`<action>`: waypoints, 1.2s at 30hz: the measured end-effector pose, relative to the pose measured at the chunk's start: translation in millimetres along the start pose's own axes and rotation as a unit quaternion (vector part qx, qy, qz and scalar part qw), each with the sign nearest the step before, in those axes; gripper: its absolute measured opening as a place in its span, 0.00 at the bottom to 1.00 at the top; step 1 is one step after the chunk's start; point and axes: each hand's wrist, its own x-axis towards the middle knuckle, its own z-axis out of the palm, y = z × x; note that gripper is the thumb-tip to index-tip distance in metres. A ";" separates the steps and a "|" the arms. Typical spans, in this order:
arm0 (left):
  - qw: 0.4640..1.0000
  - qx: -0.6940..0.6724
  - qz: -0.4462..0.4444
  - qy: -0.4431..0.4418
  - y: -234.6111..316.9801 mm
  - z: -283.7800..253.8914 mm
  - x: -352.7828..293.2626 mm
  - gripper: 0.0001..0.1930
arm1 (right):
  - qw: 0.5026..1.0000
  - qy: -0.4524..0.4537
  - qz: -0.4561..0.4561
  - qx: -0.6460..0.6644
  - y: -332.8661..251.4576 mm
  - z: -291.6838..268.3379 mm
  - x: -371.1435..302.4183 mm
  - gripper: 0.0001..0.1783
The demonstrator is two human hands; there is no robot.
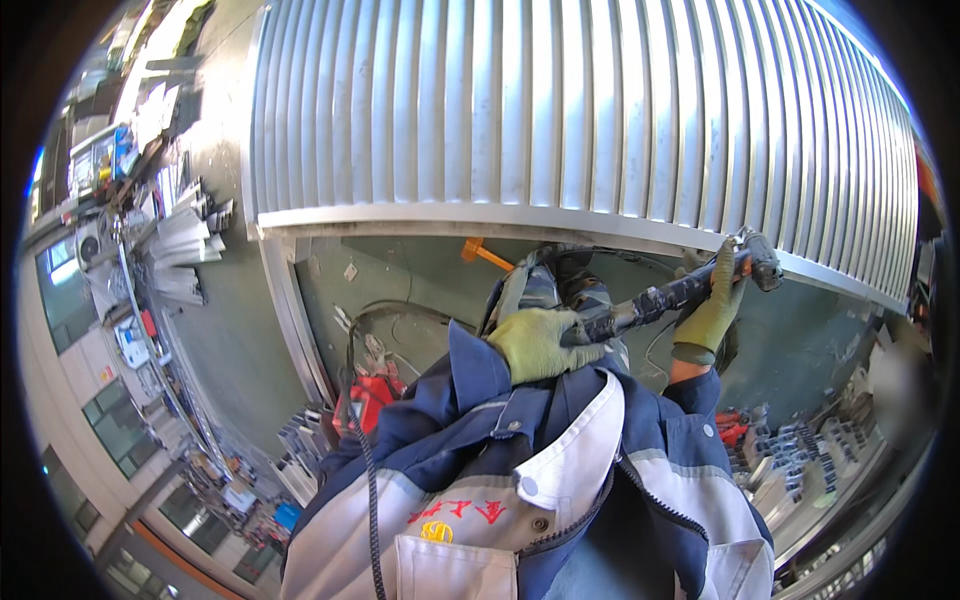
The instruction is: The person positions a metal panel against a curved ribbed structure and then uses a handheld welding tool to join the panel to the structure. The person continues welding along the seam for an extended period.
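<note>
Both my hands wear yellow-green work gloves and hold one long, dark, worn angle grinder. Close to my chest, my left hand is wrapped round its rear end. My right hand grips it near the metal head, with its fingers partly hidden. That head lies at the front rail of a large ribbed silver metal panel, toward the right. Whether the disc touches the rail cannot be made out.
An orange T-shaped thing shows under the panel's front edge. A dark cable runs over my left side, near a red case. Silver metal strips lie at the left; several small metal pieces are stacked at the lower right.
</note>
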 end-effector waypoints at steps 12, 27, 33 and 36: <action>0.996 -0.072 0.047 0.024 -52.9 10.1 -39.2 0.29 | 0.997 -0.045 -0.055 -0.022 -2.5 19.9 -51.3 0.34; 0.988 -0.140 0.063 0.018 -142.4 -2.0 -130.6 0.32 | 0.983 -0.115 -0.139 0.030 41.1 69.0 -151.8 0.32; 0.988 -0.119 0.098 0.008 -156.0 2.1 -120.9 0.35 | 0.983 -0.101 -0.147 0.053 29.3 70.9 -166.9 0.31; 0.990 -0.087 0.106 0.019 -142.0 -5.7 -113.9 0.34 | 0.982 -0.103 -0.150 0.059 24.3 68.4 -155.6 0.30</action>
